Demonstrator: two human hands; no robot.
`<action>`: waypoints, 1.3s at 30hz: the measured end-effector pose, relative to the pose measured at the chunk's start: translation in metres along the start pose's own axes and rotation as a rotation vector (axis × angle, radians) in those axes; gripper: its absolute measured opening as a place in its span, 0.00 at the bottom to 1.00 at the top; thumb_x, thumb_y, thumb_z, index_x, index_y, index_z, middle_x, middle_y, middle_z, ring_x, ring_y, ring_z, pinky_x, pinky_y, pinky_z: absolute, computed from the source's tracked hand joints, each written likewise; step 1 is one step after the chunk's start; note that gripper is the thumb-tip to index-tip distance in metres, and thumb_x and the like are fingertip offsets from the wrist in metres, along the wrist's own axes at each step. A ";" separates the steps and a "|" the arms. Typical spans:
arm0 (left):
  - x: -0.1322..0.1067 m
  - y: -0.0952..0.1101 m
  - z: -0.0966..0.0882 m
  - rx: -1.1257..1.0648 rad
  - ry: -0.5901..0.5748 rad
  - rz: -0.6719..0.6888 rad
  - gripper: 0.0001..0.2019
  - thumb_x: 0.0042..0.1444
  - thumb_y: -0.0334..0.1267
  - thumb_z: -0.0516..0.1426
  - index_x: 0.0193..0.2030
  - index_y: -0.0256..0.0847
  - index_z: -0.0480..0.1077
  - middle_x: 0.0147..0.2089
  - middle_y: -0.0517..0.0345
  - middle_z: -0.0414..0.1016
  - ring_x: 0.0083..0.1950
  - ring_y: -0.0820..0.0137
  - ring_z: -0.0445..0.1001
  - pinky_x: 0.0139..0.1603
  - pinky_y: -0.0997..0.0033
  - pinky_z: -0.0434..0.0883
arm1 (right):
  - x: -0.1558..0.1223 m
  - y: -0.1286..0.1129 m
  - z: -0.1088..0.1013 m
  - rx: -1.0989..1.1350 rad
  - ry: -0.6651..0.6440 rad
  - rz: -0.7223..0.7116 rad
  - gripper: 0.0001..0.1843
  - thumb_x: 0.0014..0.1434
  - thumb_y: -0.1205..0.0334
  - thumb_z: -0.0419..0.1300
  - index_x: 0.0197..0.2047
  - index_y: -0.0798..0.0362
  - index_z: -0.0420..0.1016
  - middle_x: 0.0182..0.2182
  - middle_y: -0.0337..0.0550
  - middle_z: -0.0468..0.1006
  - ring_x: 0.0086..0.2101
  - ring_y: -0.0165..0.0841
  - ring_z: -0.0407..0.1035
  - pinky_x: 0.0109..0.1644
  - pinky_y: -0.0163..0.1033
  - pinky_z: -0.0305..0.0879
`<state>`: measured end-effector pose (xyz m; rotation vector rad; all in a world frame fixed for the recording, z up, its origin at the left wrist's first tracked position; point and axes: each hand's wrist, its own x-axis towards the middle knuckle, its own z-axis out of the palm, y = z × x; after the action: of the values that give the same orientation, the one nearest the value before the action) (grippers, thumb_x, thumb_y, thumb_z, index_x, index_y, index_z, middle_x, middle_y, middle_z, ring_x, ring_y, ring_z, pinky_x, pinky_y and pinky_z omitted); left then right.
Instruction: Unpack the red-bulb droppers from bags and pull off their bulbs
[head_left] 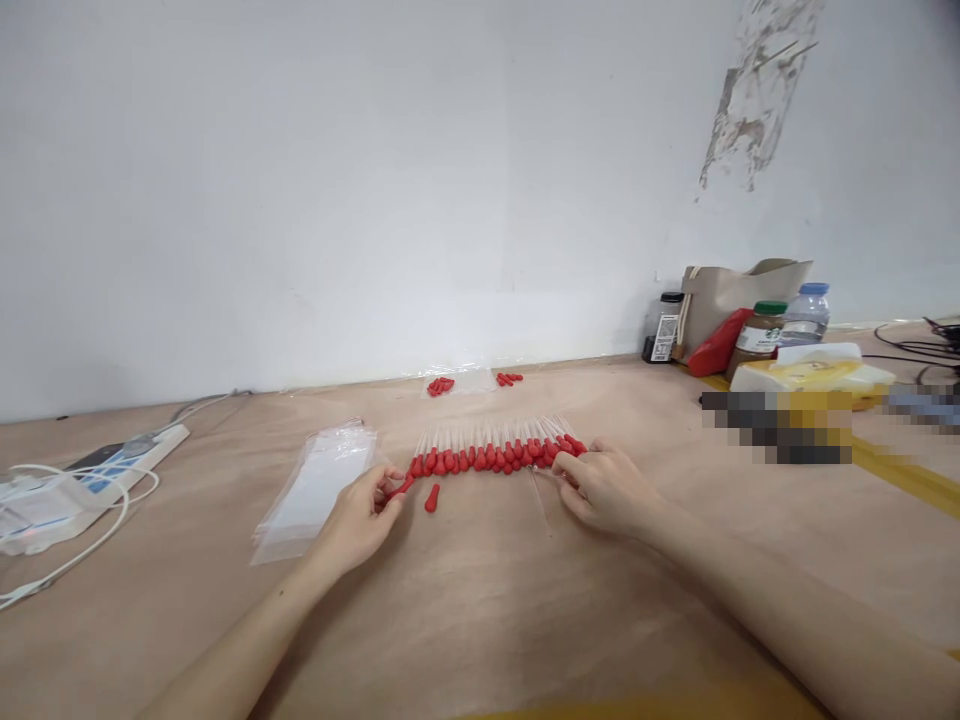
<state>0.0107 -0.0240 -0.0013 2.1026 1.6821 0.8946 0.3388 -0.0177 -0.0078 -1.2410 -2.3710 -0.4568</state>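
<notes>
A row of droppers with red rubber bulbs and thin clear tubes lies in front of me, tubes pointing to the wall. At the row's left end, my left hand is closed, with a red rubber bulb between thumb and fingers. One loose red bulb lies just right of it. My right hand is closed at the right end, fingertips against the bulbs. A thin clear tube seems pinched there, its end partly hidden by the fingers. Another thin tube lies below the row.
Clear plastic bags lie left of the row. Small red bulbs and clear plastic are near the wall. A power strip with white cables is at far left. A bag, bottles and a tissue pack stand right.
</notes>
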 end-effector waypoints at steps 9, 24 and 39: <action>0.000 0.006 0.017 -0.176 -0.019 -0.051 0.12 0.47 0.46 0.56 0.33 0.40 0.65 0.31 0.58 0.71 0.32 0.68 0.71 0.34 0.69 0.68 | -0.001 -0.015 0.014 -0.047 0.072 -0.067 0.11 0.54 0.70 0.47 0.23 0.56 0.64 0.17 0.39 0.70 0.20 0.27 0.61 0.37 0.37 0.47; 0.003 -0.001 0.023 -0.287 -0.011 -0.102 0.15 0.46 0.48 0.57 0.35 0.38 0.67 0.32 0.55 0.73 0.33 0.69 0.71 0.35 0.69 0.68 | -0.004 -0.033 0.002 0.124 -0.053 -0.062 0.19 0.56 0.48 0.50 0.39 0.55 0.71 0.32 0.47 0.74 0.36 0.36 0.65 0.45 0.43 0.49; 0.008 0.008 0.010 0.140 0.162 0.035 0.14 0.49 0.49 0.53 0.35 0.43 0.70 0.37 0.56 0.69 0.37 0.65 0.67 0.36 0.67 0.64 | -0.003 -0.014 -0.007 0.183 -0.064 -0.144 0.24 0.50 0.42 0.54 0.41 0.51 0.72 0.29 0.43 0.74 0.34 0.35 0.64 0.45 0.43 0.49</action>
<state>0.0247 -0.0168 -0.0019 2.2084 1.8426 1.0088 0.3296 -0.0305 -0.0047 -1.0225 -2.5028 -0.2404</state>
